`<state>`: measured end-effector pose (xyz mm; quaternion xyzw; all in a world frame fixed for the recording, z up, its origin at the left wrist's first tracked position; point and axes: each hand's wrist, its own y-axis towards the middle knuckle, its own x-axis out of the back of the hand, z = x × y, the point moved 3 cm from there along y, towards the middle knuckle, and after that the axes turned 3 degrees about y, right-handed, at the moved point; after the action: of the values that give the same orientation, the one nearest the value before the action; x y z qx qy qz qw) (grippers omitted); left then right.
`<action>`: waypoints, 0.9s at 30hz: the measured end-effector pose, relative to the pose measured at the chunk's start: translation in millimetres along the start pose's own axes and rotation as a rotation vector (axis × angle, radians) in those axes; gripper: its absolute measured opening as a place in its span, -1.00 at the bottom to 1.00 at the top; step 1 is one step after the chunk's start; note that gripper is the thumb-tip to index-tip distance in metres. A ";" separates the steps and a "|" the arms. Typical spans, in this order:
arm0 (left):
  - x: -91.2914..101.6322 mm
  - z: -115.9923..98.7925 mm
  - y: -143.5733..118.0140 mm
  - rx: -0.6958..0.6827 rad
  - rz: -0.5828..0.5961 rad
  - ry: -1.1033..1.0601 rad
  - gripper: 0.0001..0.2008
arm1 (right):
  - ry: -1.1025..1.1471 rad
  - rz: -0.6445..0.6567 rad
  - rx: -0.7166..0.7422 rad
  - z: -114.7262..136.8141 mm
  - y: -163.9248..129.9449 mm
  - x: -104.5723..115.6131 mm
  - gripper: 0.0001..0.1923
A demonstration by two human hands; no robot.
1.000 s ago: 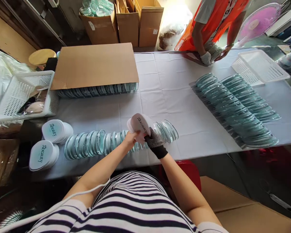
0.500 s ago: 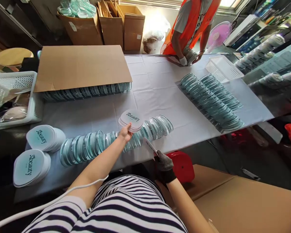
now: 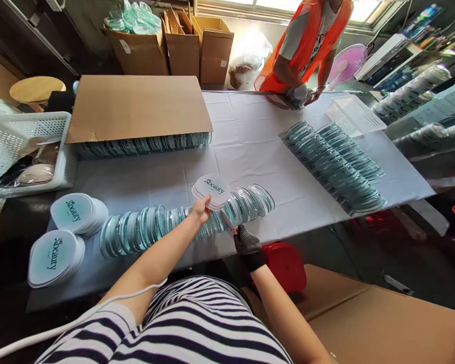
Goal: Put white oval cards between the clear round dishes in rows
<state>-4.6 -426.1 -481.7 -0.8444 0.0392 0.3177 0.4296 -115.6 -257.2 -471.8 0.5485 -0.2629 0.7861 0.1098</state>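
Observation:
My bare left hand (image 3: 201, 208) grips a small stack of rounded white cards (image 3: 211, 188), the top one printed "beauty". The stack is above a long row of clear plastic packs (image 3: 131, 231) with teal edges. My right hand (image 3: 247, 240), in a dark dotted glove, pinches a single card (image 3: 228, 220), held on edge against the row. My left forearm hides part of the row. At the row's left end stand two piles of printed cards, an upper pile (image 3: 79, 212) and a lower pile (image 3: 55, 258).
A cardboard sheet (image 3: 140, 108) covers more packs at the back left, beside a white basket (image 3: 69, 156). Double rows of packs (image 3: 335, 164) lie to the right. Across the table, a person in an orange vest (image 3: 288, 55) handles packs. A red stool (image 3: 286, 266) stands below the front edge.
My right hand has moved left and up, bringing the single card against the packs near my left hand. The whole view has shifted slightly. The other person's hands have moved.

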 end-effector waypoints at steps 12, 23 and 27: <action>0.3 0.3 -1.5 0.000 0.019 -0.009 -0.72 | 0.482 0.287 -0.056 26.7 35.7 -33.1 -0.68; -0.4 2.5 -3.0 -0.076 0.035 0.025 -0.71 | 0.570 0.017 -0.013 11.3 61.6 39.2 -0.64; 3.0 2.8 -14.9 -0.072 0.124 0.229 -0.71 | 0.612 -0.237 0.097 17.2 82.7 67.9 -0.41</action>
<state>1.4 -414.0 -474.2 -0.8859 0.1288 0.2463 0.3713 -165.3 -343.6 -429.1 0.3183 -0.1141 0.9078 0.2480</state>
